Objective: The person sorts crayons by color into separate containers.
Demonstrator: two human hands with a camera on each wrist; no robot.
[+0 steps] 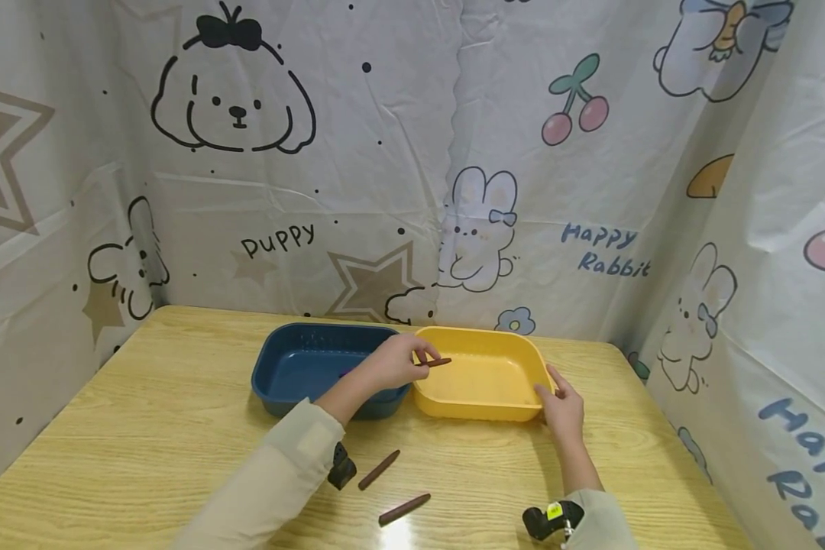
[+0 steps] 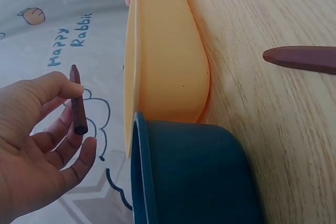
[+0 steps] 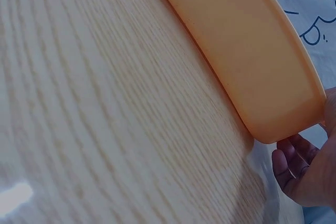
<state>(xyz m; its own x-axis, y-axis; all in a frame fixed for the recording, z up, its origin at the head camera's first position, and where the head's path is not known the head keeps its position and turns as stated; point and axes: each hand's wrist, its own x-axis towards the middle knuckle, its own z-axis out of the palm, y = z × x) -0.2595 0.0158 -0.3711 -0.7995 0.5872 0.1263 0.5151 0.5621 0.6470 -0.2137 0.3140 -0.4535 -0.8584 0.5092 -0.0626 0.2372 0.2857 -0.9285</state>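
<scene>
My left hand [image 1: 390, 363] pinches a brown crayon [image 1: 441, 361] between thumb and fingers, above the inner left side of a yellow plastic bin [image 1: 481, 411]. In the left wrist view the crayon [image 2: 78, 106] has a tapered tip and a flat end. My right hand [image 1: 565, 406] grips the yellow bin's right end, thumb at the rim and fingers outside. Below it, in the right wrist view, fingertips touch the bin's lower corner. Under my left forearm stands a dark blue bin [image 1: 275, 382], partly hidden, with a small purple thing [image 1: 344, 374] just showing inside.
Two more brown crayons lie on the wooden table [image 1: 144, 443] in front of the bins: one nearer crayon [image 1: 404, 509] and one farther crayon [image 1: 379, 470]. The bins stand side by side. A printed cloth [image 1: 385, 153] hangs behind and at both sides.
</scene>
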